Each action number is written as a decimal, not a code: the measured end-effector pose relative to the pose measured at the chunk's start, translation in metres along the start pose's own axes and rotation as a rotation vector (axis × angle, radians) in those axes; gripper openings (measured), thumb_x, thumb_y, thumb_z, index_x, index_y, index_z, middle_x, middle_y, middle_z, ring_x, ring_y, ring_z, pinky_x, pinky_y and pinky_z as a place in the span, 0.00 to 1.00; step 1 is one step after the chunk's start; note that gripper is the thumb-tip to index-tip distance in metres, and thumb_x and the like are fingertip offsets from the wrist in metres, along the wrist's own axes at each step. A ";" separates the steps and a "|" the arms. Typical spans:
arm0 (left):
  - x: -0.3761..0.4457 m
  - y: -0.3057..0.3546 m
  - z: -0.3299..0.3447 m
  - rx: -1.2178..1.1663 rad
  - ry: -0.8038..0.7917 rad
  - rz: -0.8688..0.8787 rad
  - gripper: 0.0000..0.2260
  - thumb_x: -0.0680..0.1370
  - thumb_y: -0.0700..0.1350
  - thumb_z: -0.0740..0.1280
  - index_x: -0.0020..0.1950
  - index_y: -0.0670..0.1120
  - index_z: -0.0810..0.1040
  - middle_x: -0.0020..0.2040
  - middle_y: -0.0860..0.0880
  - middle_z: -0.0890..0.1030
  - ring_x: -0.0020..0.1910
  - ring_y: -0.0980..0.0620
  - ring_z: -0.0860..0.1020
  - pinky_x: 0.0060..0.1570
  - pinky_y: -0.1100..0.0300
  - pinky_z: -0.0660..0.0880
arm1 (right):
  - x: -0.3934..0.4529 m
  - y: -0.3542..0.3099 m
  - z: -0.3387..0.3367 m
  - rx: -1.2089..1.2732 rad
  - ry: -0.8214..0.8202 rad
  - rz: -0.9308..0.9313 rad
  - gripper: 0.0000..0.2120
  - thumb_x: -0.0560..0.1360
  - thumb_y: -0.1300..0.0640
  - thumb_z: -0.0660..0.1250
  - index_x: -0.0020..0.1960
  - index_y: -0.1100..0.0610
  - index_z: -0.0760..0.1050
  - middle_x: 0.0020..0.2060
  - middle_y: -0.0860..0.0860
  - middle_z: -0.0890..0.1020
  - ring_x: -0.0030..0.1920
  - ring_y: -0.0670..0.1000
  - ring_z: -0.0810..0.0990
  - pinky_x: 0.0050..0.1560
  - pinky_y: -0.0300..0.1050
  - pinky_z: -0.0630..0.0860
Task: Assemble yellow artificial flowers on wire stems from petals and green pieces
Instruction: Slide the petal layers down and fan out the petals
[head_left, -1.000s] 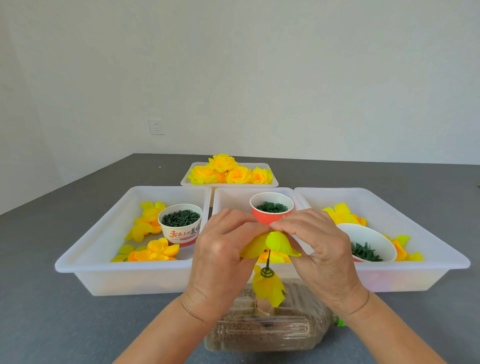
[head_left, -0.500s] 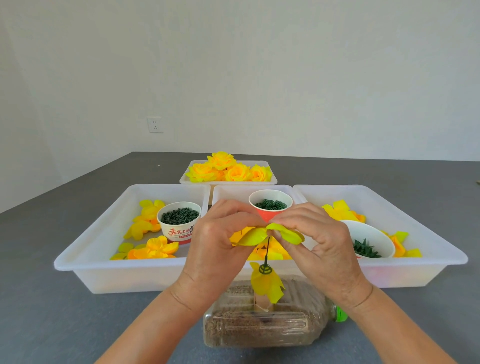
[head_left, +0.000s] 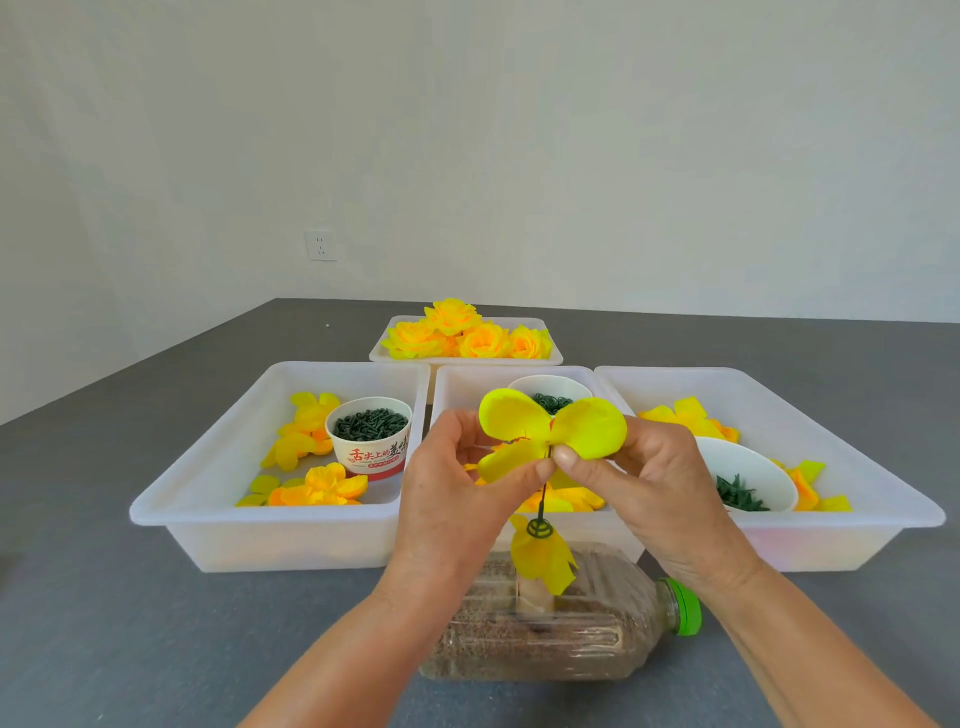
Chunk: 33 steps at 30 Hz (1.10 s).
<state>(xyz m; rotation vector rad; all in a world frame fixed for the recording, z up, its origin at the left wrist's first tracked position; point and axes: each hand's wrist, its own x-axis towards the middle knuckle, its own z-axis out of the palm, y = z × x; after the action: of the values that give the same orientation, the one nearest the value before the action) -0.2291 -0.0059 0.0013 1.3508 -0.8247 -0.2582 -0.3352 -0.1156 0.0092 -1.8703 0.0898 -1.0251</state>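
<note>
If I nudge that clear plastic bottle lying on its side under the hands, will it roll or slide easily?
The clear plastic bottle with the green cap looks flat-sided, so it would probably slide rather than roll. It appears packed with brown grainy fill, so it is likely heavy and hard to shift. A stem with a yellow petal piece seems to stand in it, which a shove could disturb.

– What's hidden?
– The petal (head_left: 550, 431) covers most of the middle cup (head_left: 550, 387); the right hand (head_left: 654, 499) blocks part of the bowl (head_left: 748, 473).
– And the edges?
– Both forearms run off the bottom; the cup (head_left: 371, 439) print is unreadable.
</note>
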 end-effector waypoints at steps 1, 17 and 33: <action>0.000 0.000 0.000 -0.005 -0.002 -0.003 0.21 0.58 0.54 0.76 0.48 0.51 0.78 0.44 0.54 0.84 0.46 0.53 0.81 0.45 0.57 0.79 | 0.000 -0.001 0.000 0.012 -0.006 0.014 0.05 0.69 0.60 0.69 0.42 0.51 0.82 0.43 0.54 0.85 0.45 0.55 0.82 0.47 0.38 0.79; 0.000 0.005 0.001 0.040 0.029 0.002 0.14 0.65 0.44 0.78 0.47 0.50 0.79 0.43 0.52 0.84 0.46 0.51 0.80 0.52 0.45 0.77 | -0.001 -0.002 -0.002 -0.133 -0.008 -0.068 0.10 0.70 0.68 0.70 0.45 0.55 0.82 0.40 0.54 0.85 0.42 0.53 0.82 0.45 0.37 0.78; 0.000 0.016 -0.014 0.271 0.010 0.496 0.12 0.67 0.34 0.74 0.40 0.52 0.80 0.43 0.57 0.82 0.48 0.56 0.79 0.50 0.67 0.72 | 0.003 0.000 -0.006 -0.716 0.112 -0.556 0.04 0.66 0.63 0.74 0.41 0.61 0.83 0.34 0.51 0.83 0.40 0.48 0.76 0.44 0.46 0.72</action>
<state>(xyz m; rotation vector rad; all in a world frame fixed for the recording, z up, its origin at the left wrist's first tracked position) -0.2246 0.0081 0.0160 1.3453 -1.1859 0.2568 -0.3375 -0.1212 0.0123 -2.5617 -0.0045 -1.6294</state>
